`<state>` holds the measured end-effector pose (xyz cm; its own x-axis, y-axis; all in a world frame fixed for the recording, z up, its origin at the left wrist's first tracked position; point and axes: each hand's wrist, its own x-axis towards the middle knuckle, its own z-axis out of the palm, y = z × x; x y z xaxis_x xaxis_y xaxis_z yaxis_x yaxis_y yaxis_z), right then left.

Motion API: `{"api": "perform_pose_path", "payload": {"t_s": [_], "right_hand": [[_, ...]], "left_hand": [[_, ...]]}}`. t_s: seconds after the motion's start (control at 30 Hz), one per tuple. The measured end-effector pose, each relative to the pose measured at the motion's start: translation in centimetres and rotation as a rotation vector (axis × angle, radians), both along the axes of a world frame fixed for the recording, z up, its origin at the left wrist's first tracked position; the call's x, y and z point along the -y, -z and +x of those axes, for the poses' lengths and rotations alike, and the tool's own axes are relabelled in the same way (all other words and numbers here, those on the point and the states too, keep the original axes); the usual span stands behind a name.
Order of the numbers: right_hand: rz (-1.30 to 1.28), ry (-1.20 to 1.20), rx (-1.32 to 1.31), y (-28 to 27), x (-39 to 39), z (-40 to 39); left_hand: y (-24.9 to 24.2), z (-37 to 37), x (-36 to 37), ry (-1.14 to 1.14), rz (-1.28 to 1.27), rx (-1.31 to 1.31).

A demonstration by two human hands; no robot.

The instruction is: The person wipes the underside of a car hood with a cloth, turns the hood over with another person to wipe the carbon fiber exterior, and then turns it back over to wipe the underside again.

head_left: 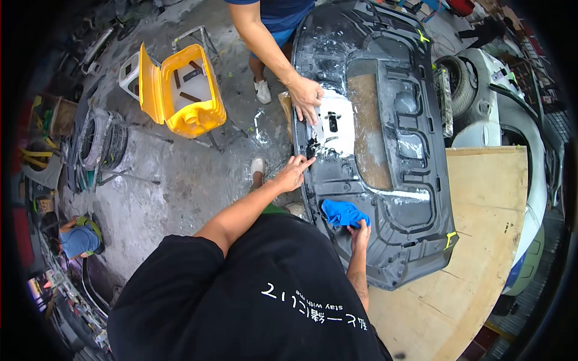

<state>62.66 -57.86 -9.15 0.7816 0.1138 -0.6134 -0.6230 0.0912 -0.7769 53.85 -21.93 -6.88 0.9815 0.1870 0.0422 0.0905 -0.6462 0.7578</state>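
A dark car panel, seen from its ribbed inner side, lies in front of me with a white patch near its left edge. My left hand rests at that edge, just below the patch, fingers apart and one fingertip on the panel. In my right hand is a crumpled blue cloth, held against the lower part of the panel. A co-worker's hand touches the left side of the white patch, a short way above my left hand.
A yellow cut-open container with water and dark strips stands on a metal frame at the left. Tires lie farther left. A wooden board and a white car body are at the right. Another person crouches at lower left.
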Motion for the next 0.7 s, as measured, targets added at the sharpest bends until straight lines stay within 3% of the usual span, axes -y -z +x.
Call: {"api": "perform_pose_path", "payload": {"t_s": [0.7], "right_hand": [[-0.073,0.003,0.009,-1.2,-0.5,-0.2]], "left_hand": [[-0.1,-0.8,-0.6,0.044,-0.074,-0.020]]}}
